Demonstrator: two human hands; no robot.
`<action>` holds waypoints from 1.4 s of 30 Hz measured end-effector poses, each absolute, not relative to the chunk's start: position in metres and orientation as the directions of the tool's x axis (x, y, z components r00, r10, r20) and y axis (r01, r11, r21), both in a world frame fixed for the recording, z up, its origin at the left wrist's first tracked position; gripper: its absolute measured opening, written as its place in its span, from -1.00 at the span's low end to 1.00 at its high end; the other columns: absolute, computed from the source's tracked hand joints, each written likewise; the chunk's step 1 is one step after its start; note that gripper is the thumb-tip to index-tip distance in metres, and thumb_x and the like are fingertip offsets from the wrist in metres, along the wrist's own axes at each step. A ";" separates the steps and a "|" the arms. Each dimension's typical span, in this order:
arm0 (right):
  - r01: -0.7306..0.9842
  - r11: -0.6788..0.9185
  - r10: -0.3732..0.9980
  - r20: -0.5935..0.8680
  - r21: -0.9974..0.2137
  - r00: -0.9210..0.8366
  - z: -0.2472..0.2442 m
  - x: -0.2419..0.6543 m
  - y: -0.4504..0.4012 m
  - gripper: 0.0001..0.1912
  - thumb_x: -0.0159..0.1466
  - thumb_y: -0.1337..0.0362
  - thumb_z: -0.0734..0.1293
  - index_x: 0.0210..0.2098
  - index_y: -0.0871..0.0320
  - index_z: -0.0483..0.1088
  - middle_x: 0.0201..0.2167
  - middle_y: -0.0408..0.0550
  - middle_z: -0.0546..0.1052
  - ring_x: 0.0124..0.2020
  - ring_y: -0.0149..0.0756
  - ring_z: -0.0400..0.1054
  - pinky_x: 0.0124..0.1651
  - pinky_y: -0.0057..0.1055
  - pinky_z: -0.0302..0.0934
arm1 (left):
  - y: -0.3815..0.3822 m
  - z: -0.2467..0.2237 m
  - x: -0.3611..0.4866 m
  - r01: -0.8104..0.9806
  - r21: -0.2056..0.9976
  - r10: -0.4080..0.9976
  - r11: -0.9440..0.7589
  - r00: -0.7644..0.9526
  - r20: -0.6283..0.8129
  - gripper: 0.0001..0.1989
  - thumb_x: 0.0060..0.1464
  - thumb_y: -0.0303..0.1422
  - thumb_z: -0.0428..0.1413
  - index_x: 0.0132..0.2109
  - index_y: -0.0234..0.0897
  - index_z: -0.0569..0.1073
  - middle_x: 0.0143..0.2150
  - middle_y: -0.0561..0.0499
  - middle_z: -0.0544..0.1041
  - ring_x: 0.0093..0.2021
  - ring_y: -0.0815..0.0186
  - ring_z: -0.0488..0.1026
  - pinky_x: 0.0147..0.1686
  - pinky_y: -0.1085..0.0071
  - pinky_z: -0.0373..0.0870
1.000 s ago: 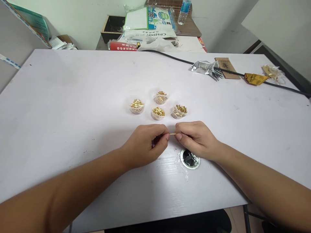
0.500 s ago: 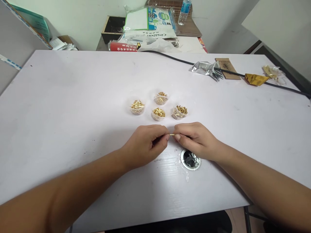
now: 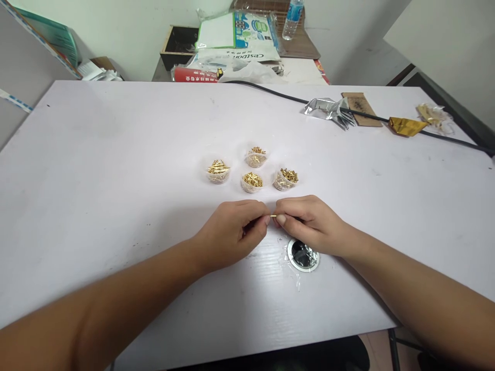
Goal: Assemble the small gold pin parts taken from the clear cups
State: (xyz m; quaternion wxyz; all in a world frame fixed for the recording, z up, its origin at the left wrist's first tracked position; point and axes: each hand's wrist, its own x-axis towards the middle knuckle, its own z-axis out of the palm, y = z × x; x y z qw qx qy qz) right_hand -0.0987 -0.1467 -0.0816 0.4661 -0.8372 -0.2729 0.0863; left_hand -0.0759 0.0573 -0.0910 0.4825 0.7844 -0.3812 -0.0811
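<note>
Between my two hands runs a thin gold-coloured metal pin [image 3: 273, 215], pinched at one end by each hand. My left hand [image 3: 235, 229] is closed on its left end with thumb and forefinger. From the other side, my right hand [image 3: 309, 221] grips the right end, fingertips almost touching the left ones. Only a short piece of the pin shows; both ends are hidden. Just beyond the hands stand small clear cups of gold metal parts: a left cup [image 3: 218, 176] with long pins, a back cup [image 3: 256, 158], a front cup [image 3: 252, 185] and a right cup [image 3: 285, 181] with shorter pieces.
A round cable hole [image 3: 303, 255] with clear tape lies under my right wrist. A black cable [image 3: 274, 93] crosses the back right of the white table [image 3: 116, 154], past silver foil [image 3: 325, 107], cardboard [image 3: 361, 109] and a gold wrapper [image 3: 407, 126].
My hands have drawn slightly closer together, so a little less of the pin shows between the fingertips. The cups have stayed in place.
</note>
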 end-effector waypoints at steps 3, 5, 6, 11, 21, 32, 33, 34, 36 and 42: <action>0.437 -0.404 0.536 0.179 -0.804 0.825 -0.082 -0.099 -0.148 -0.74 0.31 0.43 0.16 -0.52 0.15 0.17 -0.61 -0.24 0.20 -0.60 -0.52 0.05 -0.52 -0.53 0.00 | 0.057 -0.090 -0.076 -0.517 0.824 -0.672 -0.233 0.698 0.248 -0.79 0.17 -0.52 -0.01 -0.45 -0.35 0.33 -0.57 0.18 0.23 -0.56 0.55 0.11 -0.55 0.59 0.10; 0.477 -0.398 0.533 0.225 -0.784 0.815 -0.083 -0.099 -0.149 -0.73 0.31 0.43 0.15 -0.52 0.15 0.14 -0.61 -0.24 0.19 -0.60 -0.51 0.04 -0.52 -0.53 -0.01 | 0.057 -0.090 -0.075 -0.505 0.831 -0.669 -0.235 0.704 0.239 -0.79 0.17 -0.51 0.00 -0.45 -0.35 0.33 -0.57 0.18 0.23 -0.56 0.55 0.12 -0.55 0.59 0.10; 0.494 -0.397 0.534 0.243 -0.774 0.810 -0.083 -0.099 -0.149 -0.74 0.31 0.43 0.15 -0.52 0.14 0.14 -0.60 -0.24 0.19 -0.59 -0.50 0.05 -0.52 -0.52 -0.01 | 0.057 -0.090 -0.076 -0.496 0.835 -0.668 -0.237 0.708 0.231 -0.79 0.17 -0.51 0.00 -0.45 -0.35 0.34 -0.57 0.18 0.23 -0.56 0.55 0.12 -0.56 0.60 0.10; 0.526 -0.397 0.542 0.270 -0.752 0.796 -0.084 -0.098 -0.150 -0.75 0.31 0.44 0.15 -0.50 0.15 0.17 -0.59 -0.23 0.21 -0.58 -0.49 0.08 -0.50 -0.51 0.00 | 0.058 -0.090 -0.076 -0.472 0.846 -0.670 -0.249 0.714 0.202 -0.81 0.15 -0.51 0.01 -0.44 -0.35 0.36 -0.58 0.19 0.22 -0.56 0.56 0.11 -0.55 0.60 0.09; 0.442 -0.379 0.563 0.176 -0.813 0.807 -0.084 -0.097 -0.148 -0.73 0.30 0.45 0.14 -0.53 0.15 0.13 -0.59 -0.24 0.20 -0.58 -0.51 0.07 -0.50 -0.53 0.01 | 0.057 -0.090 -0.074 -0.468 0.844 -0.689 -0.260 0.703 0.178 -0.79 0.19 -0.47 -0.02 -0.44 -0.34 0.36 -0.57 0.18 0.21 -0.55 0.53 0.10 -0.54 0.55 0.10; 0.352 -0.392 0.540 0.097 -0.850 0.836 -0.083 -0.098 -0.145 -0.76 0.30 0.41 0.15 -0.52 0.16 0.18 -0.58 -0.22 0.25 -0.56 -0.49 0.11 -0.48 -0.53 0.04 | 0.055 -0.089 -0.074 -0.497 0.824 -0.705 -0.270 0.686 0.183 -0.77 0.17 -0.48 -0.03 -0.47 -0.30 0.28 -0.57 0.17 0.22 -0.55 0.50 0.12 -0.54 0.52 0.10; 0.350 -0.391 0.535 0.100 -0.851 0.839 -0.083 -0.098 -0.145 -0.75 0.30 0.41 0.15 -0.52 0.16 0.18 -0.59 -0.22 0.24 -0.57 -0.50 0.11 -0.49 -0.53 0.03 | 0.055 -0.089 -0.074 -0.501 0.822 -0.705 -0.270 0.684 0.185 -0.77 0.18 -0.48 -0.04 -0.46 -0.30 0.28 -0.57 0.16 0.23 -0.55 0.49 0.12 -0.53 0.52 0.11; 0.352 -0.389 0.528 0.107 -0.851 0.842 -0.083 -0.098 -0.145 -0.75 0.30 0.41 0.15 -0.52 0.16 0.18 -0.59 -0.23 0.24 -0.57 -0.50 0.10 -0.50 -0.53 0.03 | 0.055 -0.090 -0.074 -0.503 0.821 -0.704 -0.270 0.685 0.188 -0.78 0.18 -0.48 -0.04 -0.45 -0.30 0.29 -0.57 0.16 0.23 -0.55 0.49 0.13 -0.53 0.52 0.11; 0.370 -0.386 0.524 0.129 -0.845 0.842 -0.083 -0.098 -0.145 -0.74 0.30 0.40 0.16 -0.53 0.16 0.19 -0.60 -0.23 0.24 -0.58 -0.50 0.10 -0.50 -0.53 0.03 | 0.055 -0.090 -0.075 -0.512 0.817 -0.700 -0.266 0.685 0.201 -0.77 0.20 -0.47 -0.04 -0.45 -0.30 0.29 -0.57 0.16 0.23 -0.56 0.49 0.13 -0.53 0.52 0.11; 0.419 -0.385 0.500 0.196 -0.823 0.844 -0.086 -0.099 -0.146 -0.74 0.32 0.40 0.17 -0.52 0.16 0.21 -0.60 -0.23 0.23 -0.58 -0.50 0.10 -0.50 -0.52 0.02 | 0.055 -0.090 -0.078 -0.538 0.793 -0.663 -0.285 0.709 0.242 -0.72 0.24 -0.43 -0.04 -0.47 -0.29 0.23 -0.58 0.17 0.19 -0.56 0.49 0.11 -0.53 0.52 0.11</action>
